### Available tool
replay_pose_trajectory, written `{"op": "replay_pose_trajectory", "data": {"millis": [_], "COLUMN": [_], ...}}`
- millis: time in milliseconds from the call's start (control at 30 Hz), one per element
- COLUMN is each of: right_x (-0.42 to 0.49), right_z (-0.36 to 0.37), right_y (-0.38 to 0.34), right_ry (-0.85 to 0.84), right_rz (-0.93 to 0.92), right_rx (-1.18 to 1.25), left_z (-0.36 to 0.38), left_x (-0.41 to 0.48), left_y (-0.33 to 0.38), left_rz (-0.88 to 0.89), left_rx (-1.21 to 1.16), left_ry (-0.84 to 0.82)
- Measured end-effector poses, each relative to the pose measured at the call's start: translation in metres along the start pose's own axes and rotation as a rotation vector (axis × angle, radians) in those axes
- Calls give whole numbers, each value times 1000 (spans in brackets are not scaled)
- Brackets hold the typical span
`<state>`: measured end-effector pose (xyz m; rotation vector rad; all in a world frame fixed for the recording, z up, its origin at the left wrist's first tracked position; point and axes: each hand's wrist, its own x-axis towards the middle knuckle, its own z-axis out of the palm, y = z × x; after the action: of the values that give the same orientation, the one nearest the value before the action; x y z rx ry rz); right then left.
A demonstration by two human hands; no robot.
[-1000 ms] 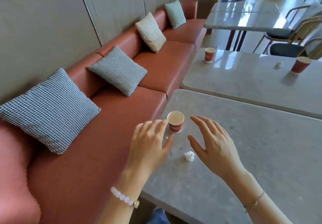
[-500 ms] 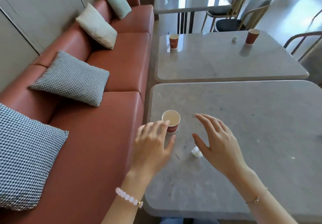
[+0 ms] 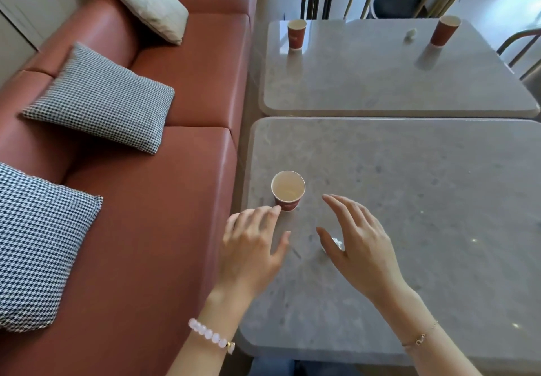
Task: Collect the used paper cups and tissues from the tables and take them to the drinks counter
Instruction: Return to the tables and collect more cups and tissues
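Two hands reach out over the near grey stone table (image 3: pixel 409 200). The left hand (image 3: pixel 251 246) is spread, fingers gently curved and thumb held out, gripping nothing; its forefinger tip lies just beside the base of a red paper cup (image 3: pixel 288 190), and whether it touches is unclear. That cup stands upright near the table's left edge with its pale inside showing. The right hand (image 3: pixel 360 244) is also open and holds nothing, its fingers fanned towards the cup but apart from it. A crumpled white tissue (image 3: pixel 336 241) lies on the table below this hand's thumb, mostly hidden by it. A white bead bracelet (image 3: pixel 209 335) circles the left wrist and a thin chain bracelet (image 3: pixel 418 340) the right. On the far table (image 3: pixel 380 82), just beyond the near one, a second red cup (image 3: pixel 296 34) stands at the left corner and a third red cup (image 3: pixel 445 30) near the right, with a small balled tissue (image 3: pixel 410 33) between them, closer to the third. A rust-red bench sofa (image 3: pixel 175 200) with houndstooth cushions (image 3: pixel 102 97) runs along the left.
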<state>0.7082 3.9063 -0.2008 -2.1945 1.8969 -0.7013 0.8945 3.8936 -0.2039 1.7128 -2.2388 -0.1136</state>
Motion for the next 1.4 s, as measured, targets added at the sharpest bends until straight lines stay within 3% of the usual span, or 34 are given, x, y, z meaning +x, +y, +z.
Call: {"op": "replay_pose_trajectory", "data": {"millis": [300, 700, 867, 1067, 1400], "right_x": [12, 59, 70, 75, 79], "right_z": [32, 108, 131, 142, 146], "right_y": [23, 52, 51, 48, 40], "right_ry": [-46, -305, -304, -306, -176], "right_rz": [1, 325, 436, 435, 448], "right_rx": [92, 581, 775, 927, 967], "left_z": [17, 33, 39, 42, 42], "left_x": [5, 6, 6, 8, 9], "left_y": [-1, -15, -20, -22, -30], "left_rz": [-79, -176, -197, -201, -200], "left_rx": [-38, -62, -62, -61, -38], "left_ry": [-4, -14, -15, -22, -4]}}
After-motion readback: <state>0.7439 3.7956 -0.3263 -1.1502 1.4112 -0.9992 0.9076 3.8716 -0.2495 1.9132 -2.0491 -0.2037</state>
